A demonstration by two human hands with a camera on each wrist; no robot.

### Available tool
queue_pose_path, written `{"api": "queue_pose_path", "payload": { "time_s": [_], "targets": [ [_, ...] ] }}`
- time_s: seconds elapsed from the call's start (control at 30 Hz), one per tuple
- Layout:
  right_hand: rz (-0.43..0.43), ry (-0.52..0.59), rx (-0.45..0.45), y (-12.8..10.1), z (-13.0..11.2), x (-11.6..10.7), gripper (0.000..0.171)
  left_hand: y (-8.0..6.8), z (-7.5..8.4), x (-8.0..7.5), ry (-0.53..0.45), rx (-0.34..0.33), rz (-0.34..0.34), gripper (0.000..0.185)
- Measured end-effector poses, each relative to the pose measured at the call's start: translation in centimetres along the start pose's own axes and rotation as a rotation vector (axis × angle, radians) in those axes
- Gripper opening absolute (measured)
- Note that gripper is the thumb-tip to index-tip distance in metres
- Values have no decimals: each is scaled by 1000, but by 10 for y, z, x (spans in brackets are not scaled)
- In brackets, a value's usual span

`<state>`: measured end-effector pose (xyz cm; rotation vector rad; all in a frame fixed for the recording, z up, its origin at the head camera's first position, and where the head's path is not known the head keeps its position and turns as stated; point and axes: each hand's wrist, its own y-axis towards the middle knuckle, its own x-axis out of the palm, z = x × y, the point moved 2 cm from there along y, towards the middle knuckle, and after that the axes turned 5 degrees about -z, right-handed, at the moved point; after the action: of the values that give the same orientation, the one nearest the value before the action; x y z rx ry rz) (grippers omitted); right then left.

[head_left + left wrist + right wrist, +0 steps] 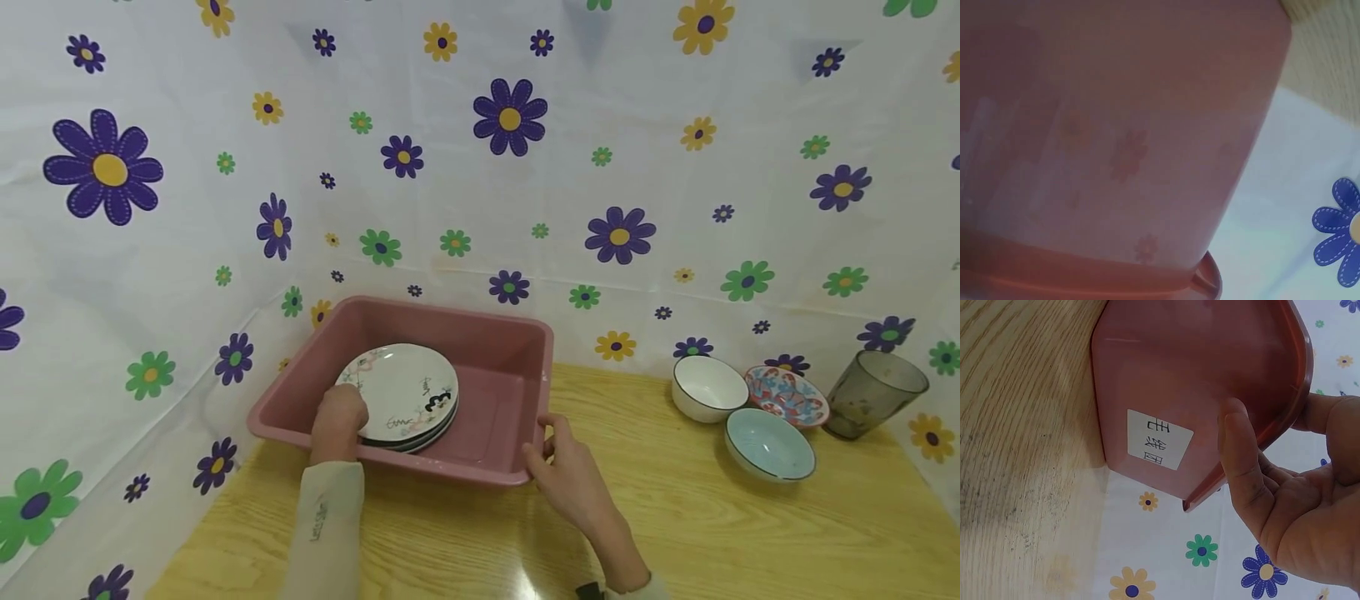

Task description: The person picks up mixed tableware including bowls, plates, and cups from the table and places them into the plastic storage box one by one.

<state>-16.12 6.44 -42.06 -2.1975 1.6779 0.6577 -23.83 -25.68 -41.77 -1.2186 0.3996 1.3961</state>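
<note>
A pink plastic tub (498, 400) stands on the wooden table, holding a small stack of white plates (401, 387) with a floral and black design. Over the tub's front rim reaches my left hand (339, 414), at the left edge of the plates; its fingers are hidden, so I cannot tell whether they grip a plate. My right hand (566, 467) grips the tub's right rim near the front corner, thumb and fingers on either side of it. The right wrist view shows that hand (1291, 494) at the rim, above a white label (1159, 439) on the tub's outer wall.
At the right of the table (637, 500) stand a white bowl (708, 387), a light blue bowl (770, 444), a red-and-blue patterned dish (787, 393) and a tinted glass cup (873, 396). Flower-printed white sheeting (450, 192) rises close behind the tub and along its left.
</note>
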Motion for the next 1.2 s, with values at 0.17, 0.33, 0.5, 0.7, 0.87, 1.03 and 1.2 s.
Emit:
{"api": "queue_pose_path", "payload": {
  "time_s": [0.17, 0.33, 0.5, 0.7, 0.87, 1.03, 1.2],
  "targets": [
    [-21, 5, -16, 0, 0, 2, 49, 1, -3, 1, 47, -12, 2, 29],
    [-27, 11, -22, -1, 0, 4, 49, 0, -6, 2, 58, -17, -7, 29],
    [-13, 29, -26, -1, -1, 6, 46, -2, -5, 3, 99, -3, 19, 29],
    [24, 10, -97, 1, -4, 7, 42, -2, -2, 3, 122, 14, 44, 31],
    [19, 39, -86, 2, -5, 9, 44, -1, -3, 2, 103, 9, 56, 29],
    [21, 58, -84, 2, -6, 9, 43, 1, -1, 1, 95, 13, 55, 30],
    [36, 43, -101, 3, -7, 10, 42, 3, -2, 0, 18, -16, 22, 34]
  ]
}}
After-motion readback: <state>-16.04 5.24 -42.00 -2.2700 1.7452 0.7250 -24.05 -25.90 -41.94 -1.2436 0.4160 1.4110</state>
